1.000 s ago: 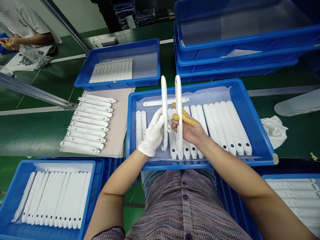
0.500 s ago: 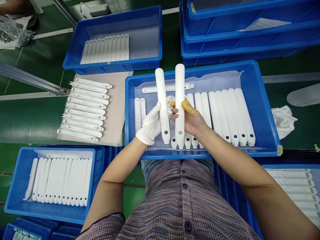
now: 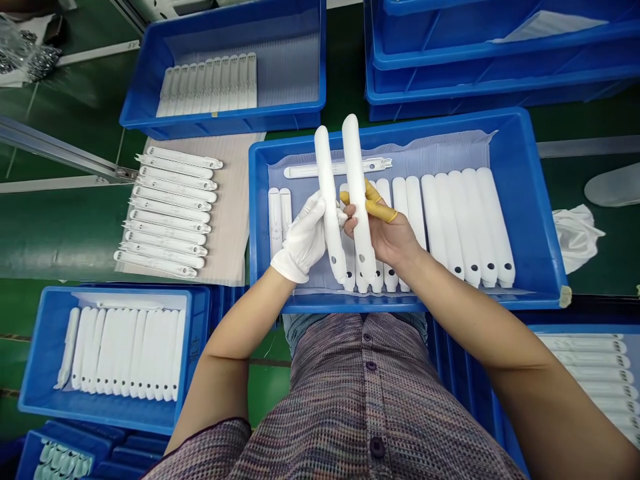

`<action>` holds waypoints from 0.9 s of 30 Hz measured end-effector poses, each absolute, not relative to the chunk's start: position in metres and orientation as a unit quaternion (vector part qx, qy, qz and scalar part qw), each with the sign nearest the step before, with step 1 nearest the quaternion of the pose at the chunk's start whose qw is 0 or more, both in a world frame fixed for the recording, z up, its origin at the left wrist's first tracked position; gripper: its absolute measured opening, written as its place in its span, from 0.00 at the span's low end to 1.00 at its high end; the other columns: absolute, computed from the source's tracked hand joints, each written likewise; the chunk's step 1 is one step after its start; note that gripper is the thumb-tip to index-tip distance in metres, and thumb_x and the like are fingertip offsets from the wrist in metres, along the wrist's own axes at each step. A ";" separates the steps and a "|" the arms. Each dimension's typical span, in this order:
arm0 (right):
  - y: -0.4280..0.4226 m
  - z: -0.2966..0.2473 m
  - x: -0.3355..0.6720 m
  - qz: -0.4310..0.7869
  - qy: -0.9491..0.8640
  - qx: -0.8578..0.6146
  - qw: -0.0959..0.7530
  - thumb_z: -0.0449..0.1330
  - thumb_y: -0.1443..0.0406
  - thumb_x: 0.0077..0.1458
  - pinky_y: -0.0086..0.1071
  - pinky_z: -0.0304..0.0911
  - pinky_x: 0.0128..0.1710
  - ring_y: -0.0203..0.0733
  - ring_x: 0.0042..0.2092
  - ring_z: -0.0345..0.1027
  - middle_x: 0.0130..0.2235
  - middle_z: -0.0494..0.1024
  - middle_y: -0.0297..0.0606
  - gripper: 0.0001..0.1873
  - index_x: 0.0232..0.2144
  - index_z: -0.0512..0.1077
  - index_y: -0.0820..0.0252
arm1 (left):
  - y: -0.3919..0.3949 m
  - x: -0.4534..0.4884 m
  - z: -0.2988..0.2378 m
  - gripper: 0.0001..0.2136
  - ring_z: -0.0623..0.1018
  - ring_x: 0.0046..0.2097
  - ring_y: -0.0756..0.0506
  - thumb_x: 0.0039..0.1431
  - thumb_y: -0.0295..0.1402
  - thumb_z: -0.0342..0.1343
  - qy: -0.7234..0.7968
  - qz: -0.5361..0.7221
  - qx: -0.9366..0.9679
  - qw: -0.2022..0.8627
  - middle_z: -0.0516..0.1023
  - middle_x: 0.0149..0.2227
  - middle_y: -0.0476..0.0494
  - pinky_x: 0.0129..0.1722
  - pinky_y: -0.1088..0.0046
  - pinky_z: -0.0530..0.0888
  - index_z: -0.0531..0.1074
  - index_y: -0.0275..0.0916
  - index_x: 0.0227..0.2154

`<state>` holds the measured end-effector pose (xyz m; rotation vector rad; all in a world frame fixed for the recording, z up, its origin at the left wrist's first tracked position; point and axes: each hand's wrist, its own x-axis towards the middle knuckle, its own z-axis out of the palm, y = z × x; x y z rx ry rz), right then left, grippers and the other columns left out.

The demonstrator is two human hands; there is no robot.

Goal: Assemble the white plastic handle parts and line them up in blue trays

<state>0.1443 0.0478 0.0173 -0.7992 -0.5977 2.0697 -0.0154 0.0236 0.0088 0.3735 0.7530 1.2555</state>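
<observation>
My left hand point(image 3: 304, 241), in a white glove, is shut on a long white plastic bar point(image 3: 329, 200) with a round hole near its lower end. My right hand point(image 3: 380, 228), with yellow finger cots on its fingers, grips a matching white bar point(image 3: 357, 187). The two bars lean close together above a blue plastic tray point(image 3: 390, 128). In that tray, on a clear liner, lies a row of several white bars point(image 3: 467, 227). A thinner white part point(image 3: 335, 168) lies across the far side, and two narrow white pieces point(image 3: 280, 220) lie at the left.
A blue crate point(image 3: 225, 123) of white parts stands ahead on the left. Several white parts lie on a beige sheet point(image 3: 235, 220). Stacked blue crates point(image 3: 500, 83) fill the upper right, and another blue crate point(image 3: 100, 417) sits lower left. A crumpled white bag point(image 3: 577, 237) lies right.
Both hands have turned their bars, which now tilt with the lower ends toward the right. Everything in view has shifted slightly upward as my head moved.
</observation>
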 end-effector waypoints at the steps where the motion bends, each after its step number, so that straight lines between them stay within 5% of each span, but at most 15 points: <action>1: 0.048 0.018 0.144 0.817 -0.243 -0.329 0.407 0.61 0.64 0.60 0.33 0.75 0.37 0.37 0.43 0.74 0.48 0.79 0.31 0.13 0.48 0.71 0.46 | 0.023 -0.015 0.009 0.05 0.80 0.35 0.51 0.70 0.30 0.59 0.356 0.569 0.166 0.723 0.77 0.34 0.48 0.43 0.73 0.80 0.75 0.38 0.36; 5: 0.048 0.017 0.144 0.811 -0.257 -0.343 0.398 0.61 0.62 0.59 0.35 0.76 0.37 0.38 0.42 0.73 0.49 0.78 0.33 0.16 0.49 0.71 0.46 | 0.022 -0.013 0.012 0.07 0.79 0.32 0.53 0.70 0.29 0.58 0.380 0.566 0.144 0.717 0.77 0.33 0.49 0.38 0.76 0.79 0.72 0.38 0.33; 12: 0.032 -0.001 0.138 0.722 -0.432 -0.365 0.399 0.78 0.59 0.42 0.37 0.75 0.43 0.42 0.46 0.70 0.56 0.71 0.35 0.41 0.58 0.67 0.43 | 0.025 -0.019 0.020 0.08 0.77 0.30 0.54 0.72 0.30 0.56 0.388 0.595 0.139 0.690 0.76 0.32 0.49 0.34 0.78 0.78 0.70 0.39 0.34; 16: 0.018 -0.008 0.131 0.698 -0.493 -0.383 0.351 0.79 0.61 0.41 0.39 0.74 0.42 0.45 0.46 0.70 0.49 0.72 0.36 0.51 0.64 0.61 0.42 | 0.025 -0.022 0.023 0.06 0.77 0.29 0.53 0.72 0.32 0.57 0.400 0.604 0.132 0.676 0.75 0.31 0.50 0.34 0.77 0.78 0.70 0.40 0.36; 21: 0.021 -0.006 0.130 0.732 -0.455 -0.357 0.360 0.74 0.60 0.49 0.40 0.74 0.43 0.44 0.46 0.70 0.51 0.73 0.34 0.39 0.62 0.66 0.41 | 0.026 -0.025 0.024 0.08 0.77 0.30 0.54 0.73 0.34 0.56 0.402 0.622 0.125 0.661 0.75 0.31 0.50 0.36 0.78 0.79 0.71 0.39 0.36; 24: 0.031 0.001 0.134 0.750 -0.394 -0.355 0.397 0.67 0.58 0.55 0.40 0.75 0.43 0.43 0.46 0.72 0.54 0.74 0.34 0.27 0.57 0.71 0.42 | 0.025 -0.027 0.025 0.10 0.76 0.29 0.54 0.76 0.35 0.50 0.383 0.616 0.111 0.679 0.75 0.32 0.48 0.32 0.80 0.77 0.75 0.40 0.46; 27: 0.038 0.010 0.138 0.753 -0.367 -0.355 0.415 0.65 0.60 0.55 0.40 0.76 0.44 0.44 0.50 0.72 0.55 0.75 0.33 0.27 0.58 0.71 0.41 | 0.022 -0.027 0.024 0.13 0.74 0.26 0.55 0.76 0.38 0.49 0.363 0.593 0.114 0.710 0.73 0.30 0.50 0.27 0.81 0.75 0.75 0.44 0.55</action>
